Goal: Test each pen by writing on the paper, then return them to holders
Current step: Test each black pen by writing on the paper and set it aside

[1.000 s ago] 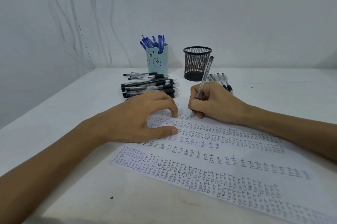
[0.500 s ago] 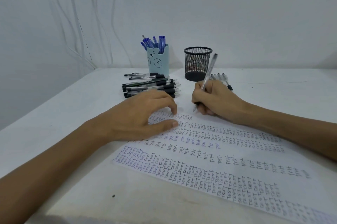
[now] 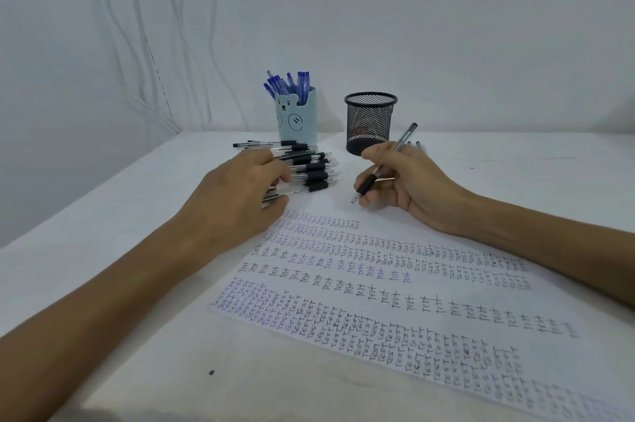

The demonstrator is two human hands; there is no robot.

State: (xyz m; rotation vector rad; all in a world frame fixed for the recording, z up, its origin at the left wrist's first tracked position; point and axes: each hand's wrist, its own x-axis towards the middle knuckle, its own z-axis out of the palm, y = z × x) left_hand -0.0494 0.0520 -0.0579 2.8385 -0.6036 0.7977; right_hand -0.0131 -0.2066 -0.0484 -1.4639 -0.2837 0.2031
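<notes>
Plastic pen [image 3: 404,138], light, stiff, slick; pinched by right grip [image 3: 409,181] at black rubber sleeve [image 3: 368,182], tip just past paper [image 3: 378,287]. Left grip [image 3: 237,194] over pen pile [image 3: 314,169] on tabletop [image 3: 522,181], closure unclear.

The mesh holder [image 3: 369,122] is black wire mesh, metal by its look, matt, with a solid dark base. Left of it, the bear holder [image 3: 295,122] is smooth pale-blue plastic with a soft sheen, and the blue pens [image 3: 292,84] in it have glossy plastic caps. Left of the mesh holder and nearer, the pile of pens [image 3: 312,167] shows clear, shiny plastic barrels and matt black grips. The pen [image 3: 404,138] in the right hand [image 3: 405,188] has the same clear barrel and black grip. In front of the mesh holder, the paper [image 3: 481,304] is matt white, inked. The bench [image 3: 137,215] is white and matt.
</notes>
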